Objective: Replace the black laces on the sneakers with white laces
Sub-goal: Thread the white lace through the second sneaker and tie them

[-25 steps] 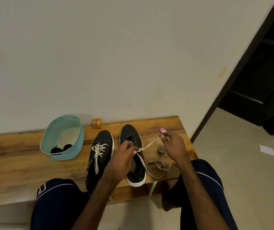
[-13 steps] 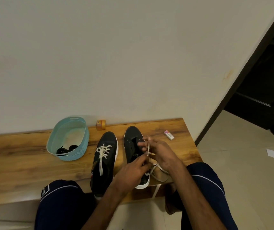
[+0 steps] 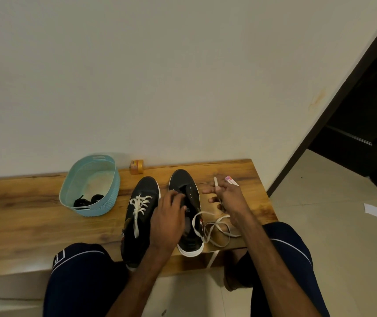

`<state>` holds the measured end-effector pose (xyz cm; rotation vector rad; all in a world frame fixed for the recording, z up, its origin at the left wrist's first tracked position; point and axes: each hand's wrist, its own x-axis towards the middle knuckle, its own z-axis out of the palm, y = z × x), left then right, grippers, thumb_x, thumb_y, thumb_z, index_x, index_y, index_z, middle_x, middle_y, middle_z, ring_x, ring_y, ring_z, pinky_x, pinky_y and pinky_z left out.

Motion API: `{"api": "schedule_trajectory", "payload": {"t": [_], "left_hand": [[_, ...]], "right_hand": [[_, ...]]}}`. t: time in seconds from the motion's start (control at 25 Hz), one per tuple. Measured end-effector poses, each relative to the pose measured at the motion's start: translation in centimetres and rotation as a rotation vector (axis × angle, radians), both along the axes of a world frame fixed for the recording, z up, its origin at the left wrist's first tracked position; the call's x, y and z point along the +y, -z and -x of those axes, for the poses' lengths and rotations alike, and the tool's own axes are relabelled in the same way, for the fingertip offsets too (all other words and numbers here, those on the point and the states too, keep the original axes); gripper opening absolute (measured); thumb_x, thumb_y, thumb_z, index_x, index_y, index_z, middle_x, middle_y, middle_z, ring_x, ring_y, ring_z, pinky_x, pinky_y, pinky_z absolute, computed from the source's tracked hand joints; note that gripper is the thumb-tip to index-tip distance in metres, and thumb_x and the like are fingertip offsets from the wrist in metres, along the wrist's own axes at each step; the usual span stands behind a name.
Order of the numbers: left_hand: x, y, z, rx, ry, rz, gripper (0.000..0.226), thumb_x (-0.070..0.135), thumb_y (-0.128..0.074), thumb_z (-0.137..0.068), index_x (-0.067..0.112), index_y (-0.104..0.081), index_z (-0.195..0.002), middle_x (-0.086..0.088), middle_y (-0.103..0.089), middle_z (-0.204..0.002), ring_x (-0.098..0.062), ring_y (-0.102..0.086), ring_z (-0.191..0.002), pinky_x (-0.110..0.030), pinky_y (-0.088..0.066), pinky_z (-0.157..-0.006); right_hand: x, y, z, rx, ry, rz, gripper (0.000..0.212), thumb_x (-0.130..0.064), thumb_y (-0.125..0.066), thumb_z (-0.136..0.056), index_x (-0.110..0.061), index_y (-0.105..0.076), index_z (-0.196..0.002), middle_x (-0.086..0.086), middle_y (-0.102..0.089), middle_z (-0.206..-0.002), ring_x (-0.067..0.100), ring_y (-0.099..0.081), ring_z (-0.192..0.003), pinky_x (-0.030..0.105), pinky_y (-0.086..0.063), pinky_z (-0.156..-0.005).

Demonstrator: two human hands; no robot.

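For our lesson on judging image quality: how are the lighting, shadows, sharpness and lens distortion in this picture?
Head view: dim, warm, even light, no glare; faint shadow beside the basket; lace in the right hand slightly soft; sneaker under the left hand dark, little detail; wide lens slants the door frame.

A plain off-white wall (image 3: 160, 76) backs a wooden bench (image 3: 22, 213); light floor tiles (image 3: 331, 225), bearing a white paper scrap (image 3: 374, 210), lead right to a dark doorway (image 3: 365, 115).
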<state>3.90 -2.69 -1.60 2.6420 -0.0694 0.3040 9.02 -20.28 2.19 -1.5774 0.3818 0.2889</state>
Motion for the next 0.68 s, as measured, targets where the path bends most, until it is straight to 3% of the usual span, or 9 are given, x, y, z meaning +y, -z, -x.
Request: {"api": "schedule_trajectory", "payload": {"t": [0.12,0.32,0.4,0.52,0.6,0.68], "left_hand": [[0.2,0.9,-1.2,0.168,-0.063,0.023,0.049,0.037,-0.058,-0.096,0.020,-0.043,-0.139,0.002,-0.039,-0.143,-0.016,-0.048,-0.126,-0.029,-0.052,-0.092],[0.2,1.0,-2.2,0.334,0.036,-0.081,0.056,0.009,-0.058,-0.092,0.021,-0.035,-0.142,-0.007,-0.043,-0.141,-0.027,-0.062,-0.110,-0.038,-0.055,-0.090],[0.9,0.9,-2.1,0.389,-0.028,-0.045,0.050,0.006,-0.058,-0.091,0.020,-0.039,-0.135,-0.010,-0.039,-0.137,-0.031,-0.065,-0.102,-0.041,-0.055,-0.089],[2.2,1.2,-1.3,0.500,-0.050,-0.077,0.038,0.007,-0.056,-0.091,0.017,-0.049,-0.126,-0.013,-0.039,-0.129,-0.032,-0.062,-0.099,-0.038,-0.053,-0.086],[2.4,1.1,-1.1,0.500,-0.062,-0.124,0.030,0.014,-0.054,-0.092,0.018,-0.055,-0.121,-0.011,-0.041,-0.126,-0.030,-0.055,-0.107,-0.037,-0.051,-0.085],[1.7,1.2,-1.7,0.443,-0.036,-0.186,0.030,0.022,-0.053,-0.095,0.020,-0.058,-0.125,-0.009,-0.040,-0.134,-0.028,-0.044,-0.123,-0.041,-0.049,-0.095]], "right_hand": [[-0.1,0.4,0.5,-0.028,-0.002,0.028,0.025,-0.007,-0.044,-0.102,-0.012,-0.069,-0.107,0.001,-0.076,-0.086,0.011,-0.057,-0.062,0.023,-0.039,-0.051],[-2.4,0.3,0.0,-0.130,0.092,0.083,0.021,-0.024,-0.057,-0.100,-0.019,-0.077,-0.093,0.000,-0.051,-0.071,0.008,-0.042,-0.060,0.020,-0.032,-0.047],[-2.0,0.5,0.0,-0.165,0.021,0.128,0.023,-0.029,-0.060,-0.099,-0.017,-0.077,-0.090,-0.001,-0.057,-0.065,0.006,-0.048,-0.058,0.021,-0.036,-0.051],[-0.6,1.5,-0.1,-0.185,-0.190,0.307,0.019,-0.021,-0.060,-0.098,-0.018,-0.076,-0.087,-0.004,-0.072,-0.067,0.004,-0.060,-0.059,0.021,-0.045,-0.054],[0.1,2.7,-0.4,-0.148,-0.266,0.444,0.018,-0.017,-0.059,-0.097,-0.021,-0.075,-0.090,-0.003,-0.075,-0.074,0.011,-0.063,-0.067,0.027,-0.053,-0.063],[0.3,4.2,-0.5,-0.106,-0.266,0.553,0.016,-0.015,-0.060,-0.095,-0.021,-0.074,-0.093,-0.003,-0.075,-0.081,0.015,-0.066,-0.077,0.035,-0.055,-0.076]]}}
